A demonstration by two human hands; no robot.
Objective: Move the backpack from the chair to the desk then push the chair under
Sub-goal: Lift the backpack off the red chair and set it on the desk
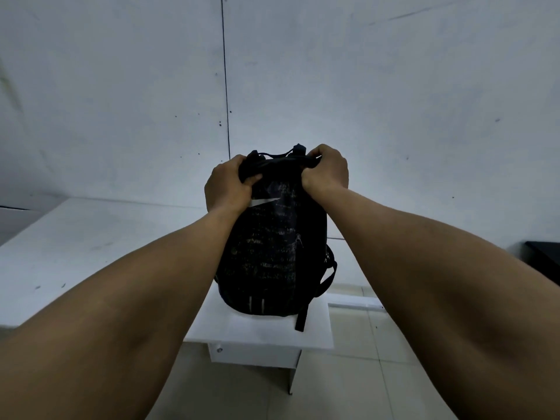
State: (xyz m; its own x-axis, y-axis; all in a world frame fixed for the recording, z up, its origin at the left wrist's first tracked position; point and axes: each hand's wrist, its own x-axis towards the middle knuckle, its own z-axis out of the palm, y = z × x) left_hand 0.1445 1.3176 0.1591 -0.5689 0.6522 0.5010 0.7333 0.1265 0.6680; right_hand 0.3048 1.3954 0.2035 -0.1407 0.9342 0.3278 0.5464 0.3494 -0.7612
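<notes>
White desk [75, 247] ran along left wall. White chair [260, 331] stood beside it, dark backpack [272, 253] upright over seat. Left hand [227, 186] and right hand [327, 168] clenched on backpack's top corners.

backpack [272, 250] bottom blocks the chair [260, 334] seat centre, contact unclear. Fingertips of both hands buried in top fabric. Dark object [544, 259] at 3 o'clock cut by frame edge, unidentifiable. Desk [75, 253] cropped at 9 o'clock.
</notes>
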